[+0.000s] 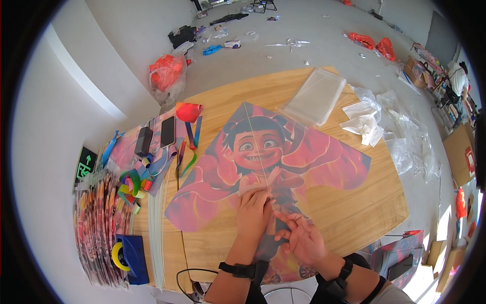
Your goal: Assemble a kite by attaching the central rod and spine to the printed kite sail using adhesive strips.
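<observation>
Pale rods (156, 233) just beside left wing of printed kite sheet (319, 169); sheet lies across tabletop (367, 213), could snag there if dragged. Left hand (253, 207) palm-down at sheet's midline, grip can't tell. Right hand (302, 238) beside it, palm partly up, fingers curled, grasp unclear.

bare fingers (289, 219), black buckled wrist straps (238, 270), light grey sleeve (395, 295)
</observation>
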`<act>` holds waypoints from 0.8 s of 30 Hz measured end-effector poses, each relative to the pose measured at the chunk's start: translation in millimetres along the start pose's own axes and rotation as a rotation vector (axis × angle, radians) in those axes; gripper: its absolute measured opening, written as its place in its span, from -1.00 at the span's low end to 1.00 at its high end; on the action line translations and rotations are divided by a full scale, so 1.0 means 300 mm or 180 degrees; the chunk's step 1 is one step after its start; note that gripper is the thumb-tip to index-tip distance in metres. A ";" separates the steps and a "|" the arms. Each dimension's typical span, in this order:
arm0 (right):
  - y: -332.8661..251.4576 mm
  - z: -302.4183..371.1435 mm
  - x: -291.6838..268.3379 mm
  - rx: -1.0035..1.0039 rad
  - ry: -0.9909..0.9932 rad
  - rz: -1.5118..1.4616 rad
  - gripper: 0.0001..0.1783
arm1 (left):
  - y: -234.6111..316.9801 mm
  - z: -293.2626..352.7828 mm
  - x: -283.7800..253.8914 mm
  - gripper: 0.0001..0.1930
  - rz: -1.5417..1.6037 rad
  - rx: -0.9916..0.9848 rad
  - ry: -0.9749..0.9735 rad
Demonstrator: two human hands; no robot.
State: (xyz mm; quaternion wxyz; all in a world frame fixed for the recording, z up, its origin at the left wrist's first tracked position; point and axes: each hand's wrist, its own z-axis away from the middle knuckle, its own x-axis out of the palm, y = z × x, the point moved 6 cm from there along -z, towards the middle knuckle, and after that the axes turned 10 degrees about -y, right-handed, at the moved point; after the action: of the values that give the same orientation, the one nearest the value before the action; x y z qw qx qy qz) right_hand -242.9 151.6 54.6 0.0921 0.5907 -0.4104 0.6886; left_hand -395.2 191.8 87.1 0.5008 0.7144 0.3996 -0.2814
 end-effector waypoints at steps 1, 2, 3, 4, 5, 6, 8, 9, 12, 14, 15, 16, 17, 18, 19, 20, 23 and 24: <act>-0.001 0.000 0.001 -0.0001 -0.0001 0.0002 -0.50 | -0.004 0.001 0.001 -0.77 0.0015 -0.0008 0.0022; -0.001 -0.001 0.003 0.0001 -0.0012 0.0004 -0.51 | -0.009 0.001 0.004 -0.77 0.0015 -0.0007 0.0024; -0.001 -0.001 0.004 0.0000 -0.0018 0.0005 -0.51 | -0.025 0.002 0.009 -0.71 0.0235 -0.0151 0.0007; -0.001 -0.001 0.004 -0.0003 -0.0015 0.0006 -0.51 | -0.038 0.003 0.013 -0.66 0.0455 -0.0295 -0.0011; 0.000 -0.002 0.005 -0.0005 -0.0017 0.0028 -0.50 | -0.035 0.003 0.011 -0.66 0.0457 -0.0292 -0.0013; 0.000 -0.002 0.005 -0.0009 -0.0018 0.0051 -0.50 | -0.035 0.002 0.006 -0.57 0.0515 -0.0345 0.0010; 0.003 -0.002 -0.001 -0.0014 -0.0023 0.0044 -0.50 | -0.038 0.002 0.004 -0.47 0.0576 -0.0394 0.0028; 0.004 -0.002 -0.002 -0.0011 -0.0037 0.0038 -0.50 | -0.032 0.000 0.006 -0.42 0.0469 -0.0290 -0.0019; 0.002 -0.002 0.000 -0.0028 -0.0083 0.0084 -0.49 | -0.026 -0.003 0.010 -0.36 0.0202 -0.0095 -0.0141; -0.002 -0.002 -0.001 -0.0016 -0.0069 0.0074 -0.49 | -0.025 -0.003 0.021 -0.36 0.0041 -0.0004 -0.0220; -0.003 -0.003 0.004 -0.0003 -0.0064 0.0078 -0.49 | -0.026 -0.002 0.020 -0.36 0.0028 0.0012 -0.0212; -0.005 -0.003 0.009 -0.0008 -0.0067 0.0083 -0.49 | -0.026 -0.001 0.018 -0.37 0.0014 0.0029 -0.0204; -0.005 -0.004 0.012 0.0015 -0.0049 0.0117 -0.49 | -0.024 -0.001 0.012 -0.37 0.0014 0.0036 -0.0200; -0.005 -0.004 0.009 0.0038 -0.0026 0.0141 -0.48 | -0.023 -0.001 0.013 -0.37 -0.0027 0.0045 -0.0226; -0.006 -0.004 0.009 0.0033 -0.0025 0.0136 -0.48 | -0.021 -0.002 0.015 -0.36 -0.0069 0.0055 -0.0250; -0.007 -0.004 0.011 0.0032 -0.0038 0.0145 -0.47 | -0.020 -0.003 0.017 -0.36 -0.0071 0.0058 -0.0254; -0.009 -0.003 0.013 0.0018 -0.0067 0.0166 -0.45 | -0.013 -0.004 0.019 -0.35 -0.0009 -0.0002 -0.0196; -0.009 -0.003 0.014 0.0011 -0.0087 0.0176 -0.44 | -0.019 -0.003 0.013 -0.37 0.0286 -0.0255 -0.0160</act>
State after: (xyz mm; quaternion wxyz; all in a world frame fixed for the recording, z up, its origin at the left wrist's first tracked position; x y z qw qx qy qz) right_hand -243.3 152.4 59.6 0.0663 0.5887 -0.4265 0.6835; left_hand -398.1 194.7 81.4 0.5510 0.7037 0.3653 -0.2603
